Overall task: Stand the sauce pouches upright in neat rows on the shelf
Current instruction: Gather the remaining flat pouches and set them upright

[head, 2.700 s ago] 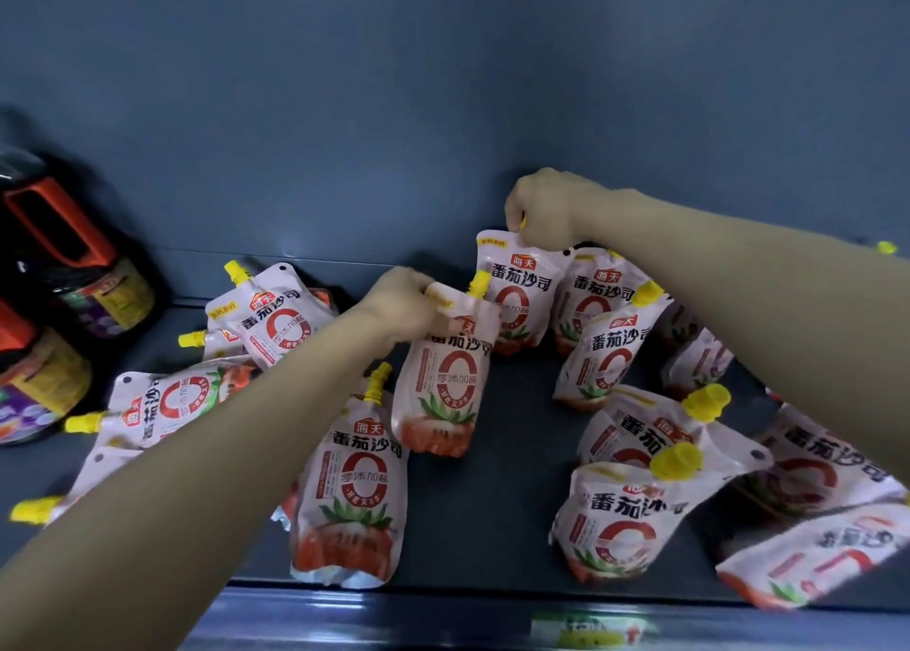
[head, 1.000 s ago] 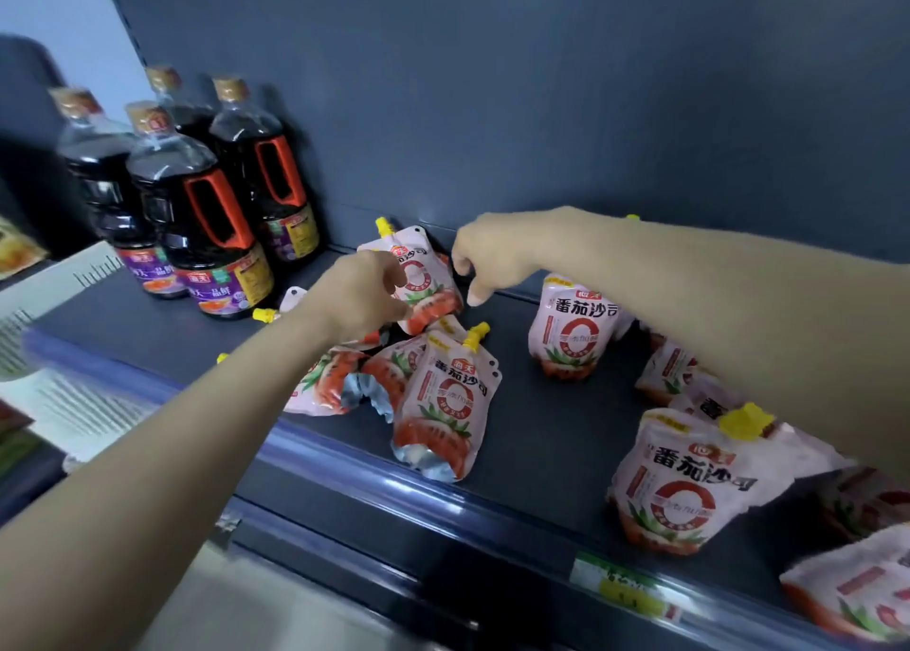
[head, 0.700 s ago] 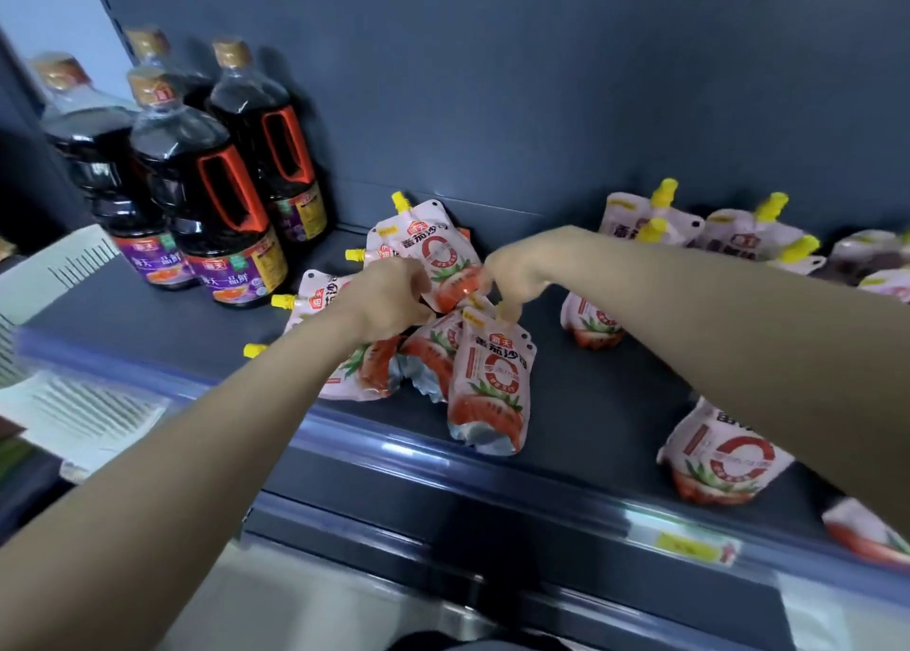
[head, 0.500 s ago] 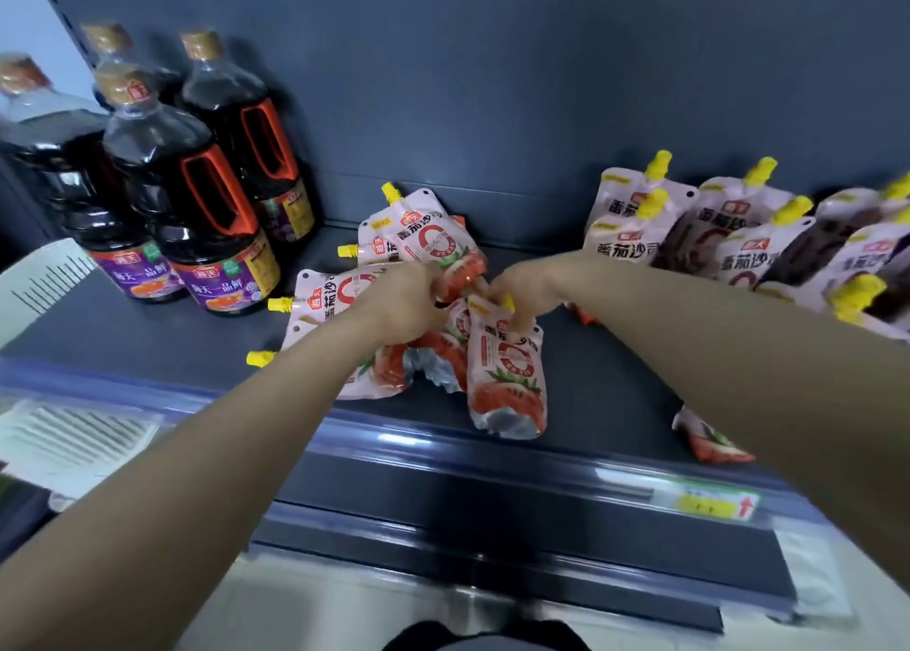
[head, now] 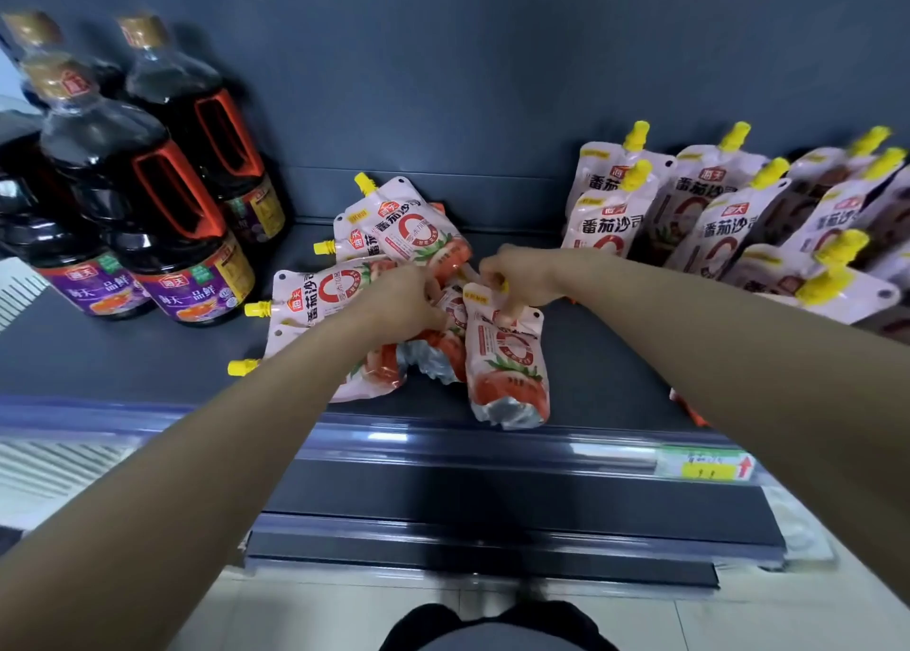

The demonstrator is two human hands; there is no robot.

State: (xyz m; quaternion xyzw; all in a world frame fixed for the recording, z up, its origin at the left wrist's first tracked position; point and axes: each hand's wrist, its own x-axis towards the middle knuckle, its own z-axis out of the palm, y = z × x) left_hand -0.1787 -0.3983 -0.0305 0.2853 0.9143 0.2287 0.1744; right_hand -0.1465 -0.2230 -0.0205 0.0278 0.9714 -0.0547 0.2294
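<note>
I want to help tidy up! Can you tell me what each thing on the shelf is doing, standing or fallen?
Front pouch, upright, held by its yellow spout.
Right hand, pinching that spout.
Fallen pouches, lying in a heap.
Left hand, gripping one of them.
Right-side pouches, standing in rows.
Bottles, upright, caps on.

One head cam, wide-angle, looking fwd and down, close on shelf (head: 128, 355)
</note>
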